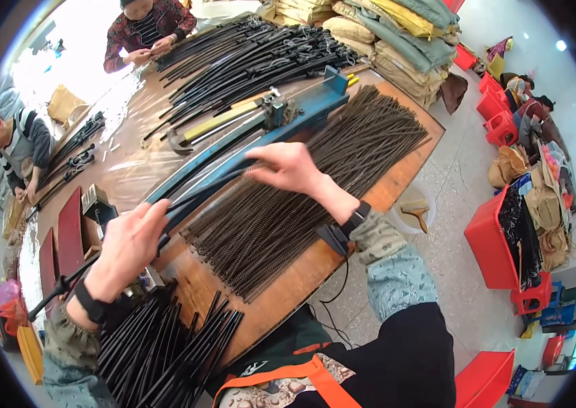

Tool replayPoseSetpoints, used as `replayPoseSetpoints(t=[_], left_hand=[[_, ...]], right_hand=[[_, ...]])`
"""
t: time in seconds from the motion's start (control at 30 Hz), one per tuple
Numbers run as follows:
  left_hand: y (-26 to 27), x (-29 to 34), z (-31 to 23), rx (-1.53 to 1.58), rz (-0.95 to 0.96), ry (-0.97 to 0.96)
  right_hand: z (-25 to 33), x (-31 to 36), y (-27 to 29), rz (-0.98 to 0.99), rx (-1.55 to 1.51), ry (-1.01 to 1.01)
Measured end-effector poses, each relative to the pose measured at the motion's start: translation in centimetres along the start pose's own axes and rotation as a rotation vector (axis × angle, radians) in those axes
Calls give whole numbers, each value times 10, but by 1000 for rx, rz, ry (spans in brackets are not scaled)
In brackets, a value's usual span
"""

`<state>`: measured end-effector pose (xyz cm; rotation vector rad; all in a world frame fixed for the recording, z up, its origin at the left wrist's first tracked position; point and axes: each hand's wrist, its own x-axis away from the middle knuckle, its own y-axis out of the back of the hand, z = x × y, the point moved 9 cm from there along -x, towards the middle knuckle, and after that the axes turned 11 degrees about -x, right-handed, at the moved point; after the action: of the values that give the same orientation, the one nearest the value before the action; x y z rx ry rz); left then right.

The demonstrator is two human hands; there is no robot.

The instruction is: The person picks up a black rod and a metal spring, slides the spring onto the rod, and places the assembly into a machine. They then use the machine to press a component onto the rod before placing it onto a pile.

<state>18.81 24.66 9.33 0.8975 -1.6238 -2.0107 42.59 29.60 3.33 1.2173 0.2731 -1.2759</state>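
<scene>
my left hand is closed around a long black rod. the rod slants over the table, beside the blue metal frame. my right hand is near its upper part, fingers bent, but it's blurry, so i can't tell if they pinch it. if only my left grips, the rod might twist or slip. it could also bump the brown coils (such a big pile!) if i swing it low, and that might mess them up.
</scene>
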Motion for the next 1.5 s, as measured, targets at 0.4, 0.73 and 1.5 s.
replayPoseSetpoints(t=[0.4,0.73,1.5], left_hand=[[-9,-11,4,-6,84,23],[2,4,2,-12,7,47],[48,76,30,-213,-104,73]], right_hand=[[-58,30,45,-201,283,-110],[-76,32,56,-181,343,-193],[86,-9,-73,17,-414,-197]])
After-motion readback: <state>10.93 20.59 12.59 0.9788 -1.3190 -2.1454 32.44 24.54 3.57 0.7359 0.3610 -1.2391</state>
